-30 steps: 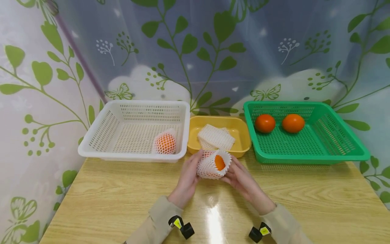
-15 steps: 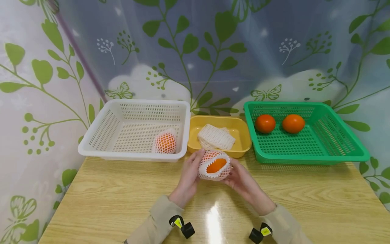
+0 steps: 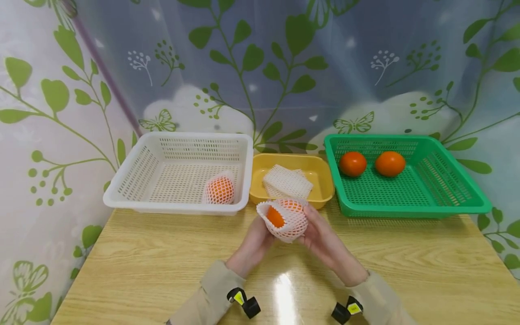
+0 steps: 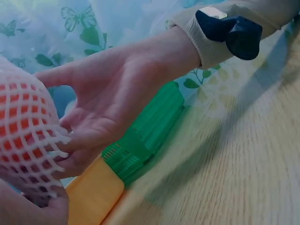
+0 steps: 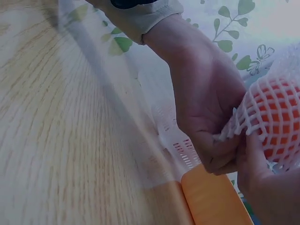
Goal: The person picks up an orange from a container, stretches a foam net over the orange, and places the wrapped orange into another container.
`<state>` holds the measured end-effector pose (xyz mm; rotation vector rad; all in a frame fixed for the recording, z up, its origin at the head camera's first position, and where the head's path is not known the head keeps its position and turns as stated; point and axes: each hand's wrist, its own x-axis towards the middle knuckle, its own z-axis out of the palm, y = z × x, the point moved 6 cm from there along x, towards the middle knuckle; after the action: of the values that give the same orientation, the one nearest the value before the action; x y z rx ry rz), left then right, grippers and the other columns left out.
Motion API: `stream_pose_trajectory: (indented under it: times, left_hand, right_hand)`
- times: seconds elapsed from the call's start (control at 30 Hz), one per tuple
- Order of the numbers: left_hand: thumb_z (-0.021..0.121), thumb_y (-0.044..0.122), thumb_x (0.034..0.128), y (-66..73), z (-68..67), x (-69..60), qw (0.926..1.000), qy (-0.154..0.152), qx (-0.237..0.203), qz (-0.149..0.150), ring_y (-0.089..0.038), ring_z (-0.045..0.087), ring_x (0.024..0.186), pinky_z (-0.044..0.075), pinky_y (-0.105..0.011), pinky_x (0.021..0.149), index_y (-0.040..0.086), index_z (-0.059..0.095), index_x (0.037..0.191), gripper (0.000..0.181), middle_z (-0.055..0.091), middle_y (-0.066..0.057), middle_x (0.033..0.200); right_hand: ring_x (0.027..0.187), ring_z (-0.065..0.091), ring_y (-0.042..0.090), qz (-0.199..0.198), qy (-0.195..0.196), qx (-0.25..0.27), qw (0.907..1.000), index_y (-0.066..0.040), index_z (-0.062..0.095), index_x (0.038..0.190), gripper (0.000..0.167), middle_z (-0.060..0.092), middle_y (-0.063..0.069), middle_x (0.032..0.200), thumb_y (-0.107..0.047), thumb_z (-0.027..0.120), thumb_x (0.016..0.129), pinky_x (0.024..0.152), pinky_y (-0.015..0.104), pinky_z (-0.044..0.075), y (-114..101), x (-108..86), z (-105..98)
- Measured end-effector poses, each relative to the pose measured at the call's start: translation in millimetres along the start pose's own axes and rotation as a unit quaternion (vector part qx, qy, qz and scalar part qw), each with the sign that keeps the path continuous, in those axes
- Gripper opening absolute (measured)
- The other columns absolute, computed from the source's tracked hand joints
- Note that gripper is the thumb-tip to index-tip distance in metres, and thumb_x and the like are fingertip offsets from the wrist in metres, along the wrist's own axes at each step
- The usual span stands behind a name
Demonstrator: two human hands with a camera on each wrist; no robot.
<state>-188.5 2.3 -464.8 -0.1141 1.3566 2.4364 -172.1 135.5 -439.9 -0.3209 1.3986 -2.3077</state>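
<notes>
Both hands hold an orange-red fruit in a white foam net [image 3: 295,222] before the yellow tray, the net's mouth turned up and leftward. My left hand [image 3: 253,247] is at its lower left, fingers partly hidden; the right wrist view has the left hand [image 5: 204,84] with curled fingers at the net's edge. My right hand [image 3: 327,243] grips the right side, thumb near the top. In the left wrist view the right hand [image 4: 115,91] spreads its thumb over the netted fruit [image 4: 23,122], fingers bent at the net's edge.
A white basket [image 3: 178,208] at left holds one netted fruit [image 3: 220,190]. The yellow tray [image 3: 322,180] holds white foam nets [image 3: 288,180]. Two orange-red fruits [image 3: 353,164] lie in the green basket [image 3: 414,210] at right. Patterned fabric [image 3: 284,90] hangs behind the table [image 3: 162,253].
The netted fruit has been turned in the hands, its open mouth swinging from the right side to the upper left. My left hand has shifted lower beside it, its thumb no longer on top.
</notes>
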Motion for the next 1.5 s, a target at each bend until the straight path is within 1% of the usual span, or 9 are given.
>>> stream_pose_trajectory:
  times: [0.1, 0.23, 0.33, 0.5, 0.6, 0.73, 1.0, 1.3, 1.5]
  left_hand:
    - [0.033, 0.039, 0.1113, 0.5, 1.5, -0.8, 0.9999, -0.008, 0.009, 0.005, -0.007, 0.055, 0.095, 0.044, -0.024, 0.082, 0.006, 0.054, 0.132, 0.045, 0.061, 0.006, 0.106]
    - [0.029, 0.046, 0.1104, -0.3, 0.1, -1.2, 0.9998, 0.0, 0.018, -0.003, -0.008, 0.056, 0.095, 0.045, -0.025, 0.082, 0.005, 0.055, 0.133, 0.053, 0.061, 0.005, 0.105]
    - [0.029, 0.047, 0.1103, -0.5, -1.5, -0.7, 0.9997, 0.011, 0.021, -0.008, -0.01, 0.057, 0.098, 0.046, -0.026, 0.083, 0.003, 0.052, 0.139, 0.057, 0.061, 0.003, 0.111]
    - [0.028, 0.051, 0.1093, -0.4, -4.8, 1.4, 0.9989, 0.036, 0.021, -0.021, -0.014, 0.054, 0.107, 0.046, -0.026, 0.085, 0.004, 0.045, 0.148, 0.063, 0.058, -0.005, 0.131]
    - [0.028, 0.062, 0.1053, -0.6, -4.3, 1.7, 0.9987, 0.032, 0.018, -0.035, -0.015, 0.054, 0.112, 0.046, -0.027, 0.087, 0.006, 0.044, 0.15, 0.073, 0.056, -0.008, 0.137]
    - [0.031, 0.071, 0.0998, 0.0, -1.8, 1.2, 0.9988, 0.009, 0.011, -0.046, -0.015, 0.054, 0.11, 0.046, -0.026, 0.087, 0.008, 0.045, 0.148, 0.081, 0.056, -0.005, 0.131]
    - [0.025, 0.049, 0.1081, -4.1, -2.9, -0.3, 0.9971, 0.008, -0.047, -0.06, -0.011, 0.057, 0.099, 0.048, -0.023, 0.076, 0.007, 0.042, 0.147, 0.06, 0.059, -0.001, 0.118]
    - [0.027, 0.052, 0.1043, -0.6, 5.0, -3.6, 0.9893, -0.012, -0.113, -0.092, -0.008, 0.062, 0.099, 0.052, -0.02, 0.077, 0.008, 0.042, 0.144, 0.061, 0.061, 0.002, 0.114]
    - [0.034, 0.054, 0.1021, 1.4, 6.3, -2.5, 0.9909, -0.035, -0.1, -0.082, -0.008, 0.061, 0.099, 0.052, -0.02, 0.076, 0.012, 0.048, 0.137, 0.056, 0.06, 0.002, 0.116]
  right_hand:
    - [0.113, 0.06, 0.012, -0.002, 0.039, -0.016, 0.9991, -0.007, 0.016, 0.16, 0.061, 0.059, -0.002, 0.13, -0.035, 0.038, 0.11, 0.088, 0.028, 0.055, -1, -0.2, -2]
    - [0.118, 0.059, 0.011, -0.006, 0.11, -0.04, 0.9931, -0.005, 0.026, 0.157, 0.058, 0.06, -0.005, 0.128, -0.03, 0.046, 0.109, 0.096, 0.033, 0.053, -1, -1.7, -6]
    - [0.117, 0.059, 0.012, -0.022, 0.158, -0.05, 0.986, -0.006, 0.042, 0.148, 0.045, 0.059, -0.003, 0.127, -0.022, 0.051, 0.108, 0.097, 0.034, 0.054, -3, -2.6, -9]
    - [0.102, 0.061, 0.012, -0.047, 0.216, -0.053, 0.9738, -0.012, 0.065, 0.116, 0.015, 0.063, 0.001, 0.112, -0.009, 0.06, 0.102, 0.085, 0.026, 0.057, -5, -3.4, -14]
    - [0.1, 0.062, 0.012, -0.044, 0.221, -0.047, 0.9731, -0.012, 0.066, 0.11, 0.012, 0.065, 0.001, 0.108, -0.005, 0.061, 0.1, 0.084, 0.025, 0.057, -6, -3.6, -14]
    - [0.1, 0.063, 0.01, -0.03, 0.215, -0.046, 0.9751, -0.008, 0.061, 0.117, 0.016, 0.067, -0.001, 0.107, -0.006, 0.06, 0.101, 0.085, 0.024, 0.056, -6, -3.9, -13]
    - [0.092, 0.067, 0.007, -0.017, 0.186, -0.008, 0.9823, -0.015, 0.062, 0.114, 0.01, 0.071, -0.004, 0.103, -0.013, 0.057, 0.105, 0.08, 0.02, 0.056, -5, -4.9, -11]
    - [0.086, 0.066, 0.007, -0.013, 0.164, 0.012, 0.9863, -0.019, 0.064, 0.11, 0.013, 0.069, -0.004, 0.099, -0.019, 0.051, 0.108, 0.072, 0.02, 0.056, 2, -4.0, -9]
    - [0.088, 0.064, 0.006, 0.001, 0.179, 0.006, 0.9838, -0.017, 0.063, 0.116, 0.016, 0.068, -0.005, 0.102, -0.018, 0.049, 0.108, 0.074, 0.019, 0.054, 7, -4.2, -13]
